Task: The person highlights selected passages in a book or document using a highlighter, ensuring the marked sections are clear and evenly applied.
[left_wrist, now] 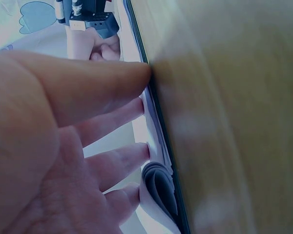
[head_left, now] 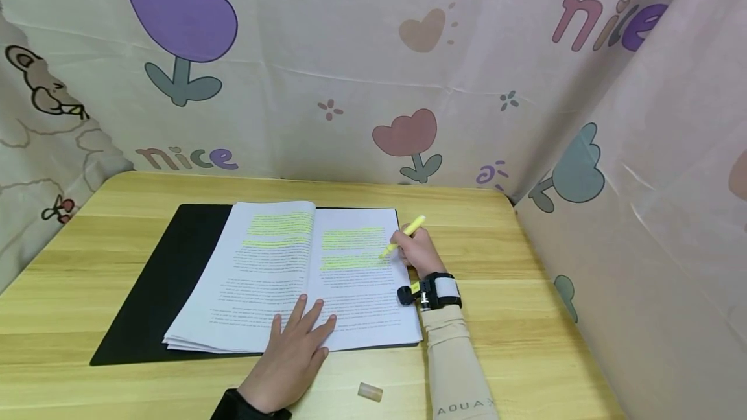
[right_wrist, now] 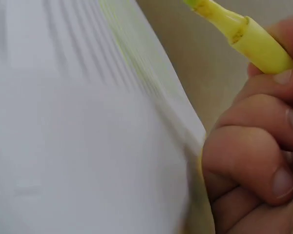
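Head view. Stack of printed pages (head_left: 356,280) lies open on a black mat (head_left: 154,293), toward its right side, the mat showing broad at left; all of it on the wood-grain surface (head_left: 508,355). Left hand (head_left: 292,358) fingers spread, tips on the near edge of the sheets by the fold; probably set there as a weight, so the paper does not slide. Right hand (head_left: 421,251) pinches a yellow highlighter (head_left: 412,227), slanted, tip down at the right end of a marked line on the right-hand page. Slant likely suits drawing along the print. Translucent cap (head_left: 370,392) lies alone on the surface, nearer than the pages; likely put aside to free the tip. Yellow bands cover upper lines on both pages; lower lines unmarked.

Left wrist view. Thumb and fingers apart, fingertips at the paper's edge. Sheets curl into a loose roll beside them, which may be why pressure is wanted there. Right hand shows beyond, its grip partly hidden by the wrist camera (left_wrist: 102,23).

Right wrist view. Fingers curled in, highlighter held well forward, presumably for control. Barrel plain yellow, stepping down to a narrow neck with brownish smudges; tip greenish, cut by the frame. Contact with paper cannot be told here. Print blurred, yellow-green strokes along the page.
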Demonstrator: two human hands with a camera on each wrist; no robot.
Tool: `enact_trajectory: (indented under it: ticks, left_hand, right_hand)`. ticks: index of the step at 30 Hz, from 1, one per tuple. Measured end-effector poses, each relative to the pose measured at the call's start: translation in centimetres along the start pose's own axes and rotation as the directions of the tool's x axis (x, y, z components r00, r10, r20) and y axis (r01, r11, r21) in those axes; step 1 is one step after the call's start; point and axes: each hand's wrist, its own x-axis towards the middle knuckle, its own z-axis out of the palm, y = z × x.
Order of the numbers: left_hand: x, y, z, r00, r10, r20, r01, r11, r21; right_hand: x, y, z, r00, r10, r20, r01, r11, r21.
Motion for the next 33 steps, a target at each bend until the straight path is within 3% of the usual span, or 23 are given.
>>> enact_trajectory:
  ticks: [7,15,25,33]
  left_hand:
    - [-0.1,0.0,-0.1,1.000,-0.001,0.003,0.001,1.000,-0.009]
    - [0.0,0.0,-0.2,1.000,0.000,0.023,0.000,1.000,0.005]
    - [0.0,0.0,-0.3,0.999,-0.008,0.037,0.008,1.000,0.002]
    - [0.1,0.0,-0.3,0.999,-0.006,0.036,0.006,1.000,0.012]
  right_hand:
    - [-0.3,-0.1,3.8,0.990,-0.028,0.137,0.015,0.995,0.098]
    - [-1.2,-0.5,7.2,0.971,-0.058,0.231,0.064,0.998,-0.015]
    - [-1.8,-0.8,7.5,0.963,-0.110,0.244,0.144,0.981,-0.126]
    - [-1.9,-0.9,7.5,0.963,-0.095,0.253,0.135,0.980,-0.144]
